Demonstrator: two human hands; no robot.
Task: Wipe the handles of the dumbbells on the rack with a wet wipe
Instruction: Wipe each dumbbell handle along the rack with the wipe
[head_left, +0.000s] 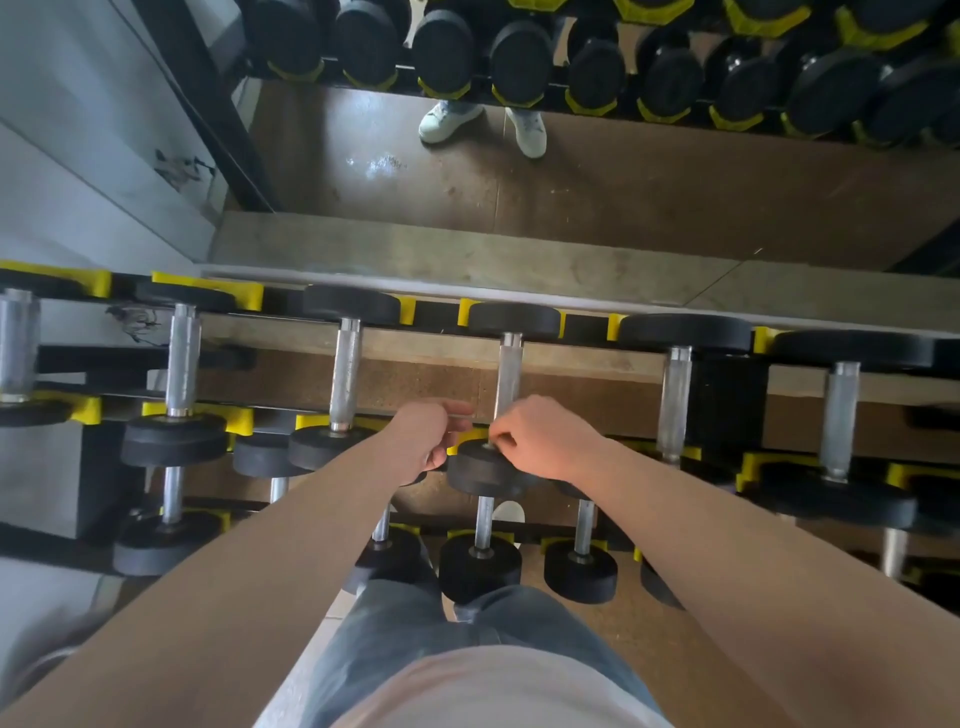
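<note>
Mirror glass (623, 182) runs along the wall beyond the hands, just behind the rack (587, 331). The rack's top row of dumbbells lies side by side, every bar pointing straight away from the person.

Both hands meet at the near end of one dumbbell (480, 475), where its handle (509, 374) enters the near weight. The left hand (426, 441) sits just left of that spot, fingers curled, with thumb and forefinger reaching toward the bar. The right hand (540, 441) sits just right of it, fingers bunched with their tips together at the foot of the bar. I cannot tell whether either hand pinches the wet wipe, as no wipe shows plainly between them.

The handle's long axis runs from the hands forward toward the mirror, so a wiping stroke would probably go away from the body and back. The right hand looks the nearer to the bar.

Open gaps lie on both sides, with the left neighbour bar (347, 374) and the right neighbour bar (675, 400) well apart from it. Ahead, the stroke is bounded by the far weight (514, 319), which sits close under the mirror. Below the hands, a lower row (480, 566) of dumbbells juts toward the person.
</note>
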